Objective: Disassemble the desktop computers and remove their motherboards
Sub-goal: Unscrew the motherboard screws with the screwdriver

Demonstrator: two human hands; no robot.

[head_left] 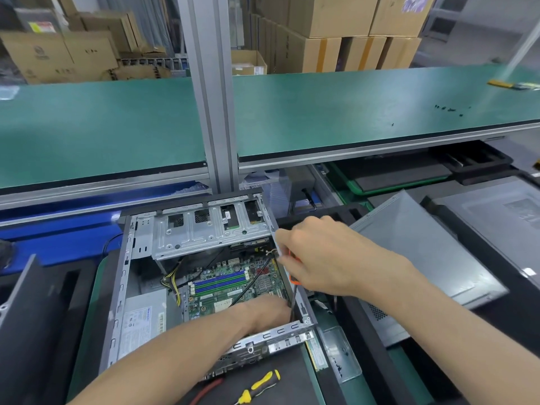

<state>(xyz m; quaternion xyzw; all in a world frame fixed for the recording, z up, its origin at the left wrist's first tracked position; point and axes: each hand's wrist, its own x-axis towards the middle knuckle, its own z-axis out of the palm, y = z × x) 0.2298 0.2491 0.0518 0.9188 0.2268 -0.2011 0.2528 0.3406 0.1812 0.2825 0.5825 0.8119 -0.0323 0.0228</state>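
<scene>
Gripping a screwdriver (293,290), the right hand (327,258) works at the motherboard (230,285) inside the case (122,276); the left hand (267,312) rests there, its grip hidden. A slip could gouge the board.

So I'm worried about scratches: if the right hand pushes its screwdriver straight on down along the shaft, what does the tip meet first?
Most likely the motherboard at its near right corner, by the case wall. The right hand aims the screwdriver down beside the left hand, which hides the tip, so depth is uncertain.
</scene>
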